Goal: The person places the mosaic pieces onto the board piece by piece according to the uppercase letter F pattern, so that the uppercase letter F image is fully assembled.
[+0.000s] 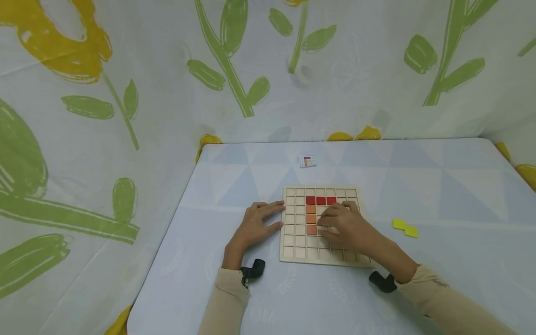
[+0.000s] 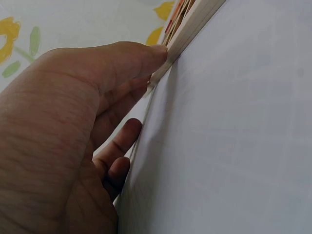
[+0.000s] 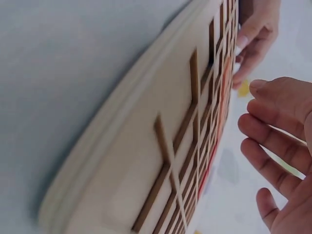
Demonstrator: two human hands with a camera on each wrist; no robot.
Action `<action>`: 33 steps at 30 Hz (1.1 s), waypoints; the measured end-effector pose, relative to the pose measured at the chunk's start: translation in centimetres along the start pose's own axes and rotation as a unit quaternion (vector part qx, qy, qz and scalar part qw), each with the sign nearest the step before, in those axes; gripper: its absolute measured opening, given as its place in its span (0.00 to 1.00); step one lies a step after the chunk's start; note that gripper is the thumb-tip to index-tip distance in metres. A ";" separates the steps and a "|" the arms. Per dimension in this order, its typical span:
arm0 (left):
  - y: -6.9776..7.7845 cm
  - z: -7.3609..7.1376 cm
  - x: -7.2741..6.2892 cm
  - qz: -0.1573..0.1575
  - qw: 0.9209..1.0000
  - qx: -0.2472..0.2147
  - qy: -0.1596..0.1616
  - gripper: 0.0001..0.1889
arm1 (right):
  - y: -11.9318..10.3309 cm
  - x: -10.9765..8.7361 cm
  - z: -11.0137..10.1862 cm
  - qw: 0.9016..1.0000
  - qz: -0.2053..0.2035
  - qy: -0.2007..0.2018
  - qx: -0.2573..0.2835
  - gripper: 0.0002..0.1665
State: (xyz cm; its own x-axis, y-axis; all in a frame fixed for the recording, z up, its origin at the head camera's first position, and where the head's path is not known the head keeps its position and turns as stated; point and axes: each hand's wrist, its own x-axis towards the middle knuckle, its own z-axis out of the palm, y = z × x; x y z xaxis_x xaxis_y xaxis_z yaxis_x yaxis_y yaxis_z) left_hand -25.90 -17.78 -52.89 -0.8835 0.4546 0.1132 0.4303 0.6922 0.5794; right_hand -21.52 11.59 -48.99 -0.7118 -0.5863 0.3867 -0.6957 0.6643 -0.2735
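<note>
A square wooden grid board lies on the table with three red tiles in a row. Below the leftmost red one, three orange tiles run down a column. My left hand rests at the board's left edge, its thumb and fingertips against the side. Over the right half of the board hovers my right hand, covering several grid cells. Its loosely bent fingers hold nothing in the right wrist view, with the fingertips near the orange column.
Two yellow tiles lie on the table right of the board, corners overlapping. Behind the board is a small card printed with a coloured grid pattern. A flower-patterned cloth hangs along the table's back and left edges.
</note>
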 end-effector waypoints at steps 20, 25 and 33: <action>-0.2 0.0 -0.1 -0.001 1.000 -0.005 -0.004 0.26 | 2.6 -5.5 -3.0 0.998 0.036 0.031 -0.028 0.13; 0.0 0.0 -0.2 -0.003 1.000 -0.013 -0.004 0.26 | 3.0 -6.7 -3.5 0.998 0.020 0.053 -0.031 0.15; 0.0 0.0 -0.1 0.007 1.000 -0.006 -0.002 0.26 | 3.3 -8.6 -4.3 0.997 0.028 0.060 -0.029 0.17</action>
State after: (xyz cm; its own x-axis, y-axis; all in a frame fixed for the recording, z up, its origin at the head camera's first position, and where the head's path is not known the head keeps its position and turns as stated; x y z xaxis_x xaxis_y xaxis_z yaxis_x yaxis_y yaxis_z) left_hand -25.81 -17.80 -52.92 -0.8766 0.4666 0.1180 0.4407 0.6795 0.5866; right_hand -17.30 20.85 -49.48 -0.7306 -0.4897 0.4758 -0.6456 0.7222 -0.2481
